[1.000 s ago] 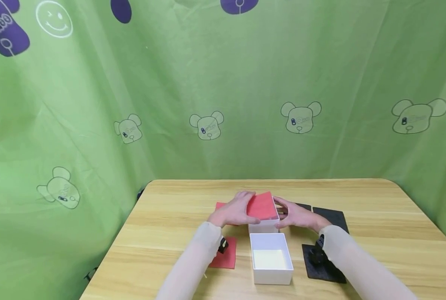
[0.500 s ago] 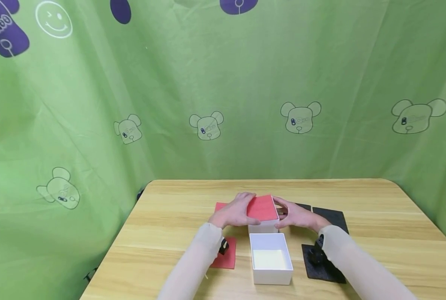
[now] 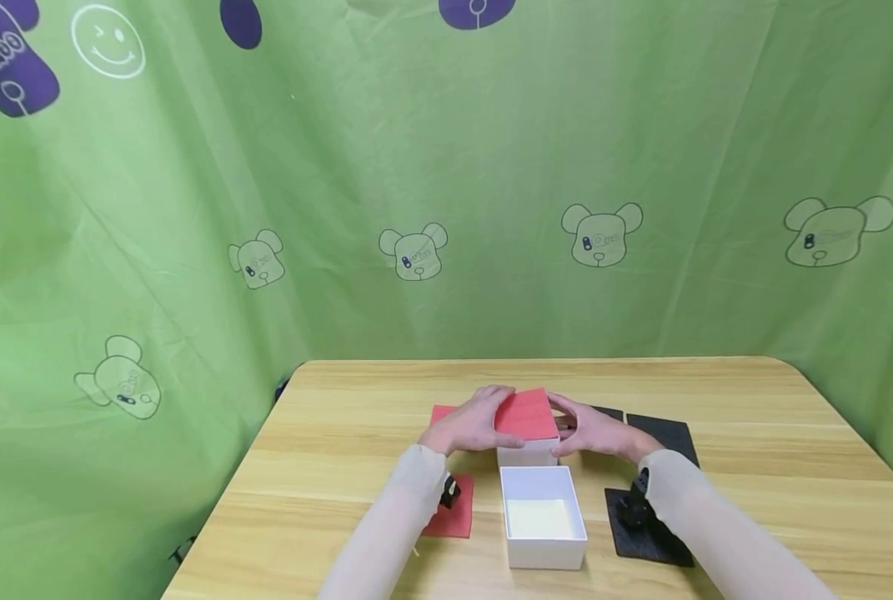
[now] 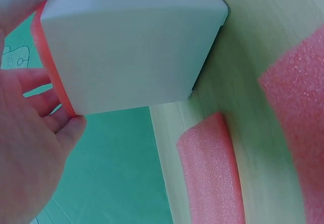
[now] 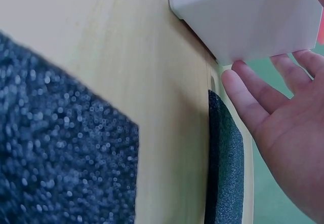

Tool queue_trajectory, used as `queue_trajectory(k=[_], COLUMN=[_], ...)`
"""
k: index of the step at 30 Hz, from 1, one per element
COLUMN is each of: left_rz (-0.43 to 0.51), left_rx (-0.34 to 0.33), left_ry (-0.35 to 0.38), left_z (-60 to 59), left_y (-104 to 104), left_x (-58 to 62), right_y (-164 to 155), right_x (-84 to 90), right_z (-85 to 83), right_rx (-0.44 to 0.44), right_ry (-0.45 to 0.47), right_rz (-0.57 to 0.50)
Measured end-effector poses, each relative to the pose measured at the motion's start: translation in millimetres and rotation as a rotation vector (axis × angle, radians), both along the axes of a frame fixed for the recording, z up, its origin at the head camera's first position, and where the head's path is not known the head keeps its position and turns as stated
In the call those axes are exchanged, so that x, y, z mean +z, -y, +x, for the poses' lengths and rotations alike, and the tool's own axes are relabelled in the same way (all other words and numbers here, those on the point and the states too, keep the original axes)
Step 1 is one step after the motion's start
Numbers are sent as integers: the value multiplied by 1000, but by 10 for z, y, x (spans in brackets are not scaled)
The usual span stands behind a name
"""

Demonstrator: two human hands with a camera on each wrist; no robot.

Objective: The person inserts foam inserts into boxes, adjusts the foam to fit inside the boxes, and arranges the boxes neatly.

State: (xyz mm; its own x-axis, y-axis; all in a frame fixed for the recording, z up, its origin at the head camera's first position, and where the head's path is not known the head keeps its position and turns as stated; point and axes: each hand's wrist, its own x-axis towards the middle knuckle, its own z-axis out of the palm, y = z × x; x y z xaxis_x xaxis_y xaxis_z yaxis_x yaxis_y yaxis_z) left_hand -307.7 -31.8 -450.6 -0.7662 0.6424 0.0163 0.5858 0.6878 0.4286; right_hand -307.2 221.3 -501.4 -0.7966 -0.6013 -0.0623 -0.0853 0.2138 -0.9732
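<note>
A red foam sheet [image 3: 524,414] lies on top of a white box [image 3: 524,455] in the middle of the wooden table [image 3: 754,417]. My left hand [image 3: 464,427] holds the sheet's left edge, with fingers at the back and thumb at the front. In the left wrist view its fingers [image 4: 55,122] curl against the red edge [image 4: 50,67] above the box wall [image 4: 131,46]. My right hand [image 3: 596,433] rests at the box's right side. There its straight fingers [image 5: 253,102] touch the edge of the box [image 5: 243,16].
An open white box [image 3: 542,517] stands just in front. Red foam pieces [image 3: 454,508] [image 3: 440,412] lie to the left, black foam pieces [image 3: 664,433] [image 3: 644,525] to the right. A green curtain surrounds the table.
The red sheet has settled slightly lower and flatter on the box. Both hands stay at its sides.
</note>
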Motion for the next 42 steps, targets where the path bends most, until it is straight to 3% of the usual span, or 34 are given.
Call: queue_trajectory(k=[9,22,34,42], left_rz=[52,41,-2,22], left_rx=[-5,-32,-45,-35], left_ry=[52,42,-11,-50], left_z=[-12,6,33,47], left_y=[27,177,176,93], left_x=[-46,-76,-120,-68], right_y=[-2,-34,-36,-20], right_x=[-8,-8,-20,-11], right_z=[-5,-13,-34,-38], right_rx=[-11,-26,-26,-12], right_ry=[-2,-16,-17,-24], right_rz=[25,66,73,50])
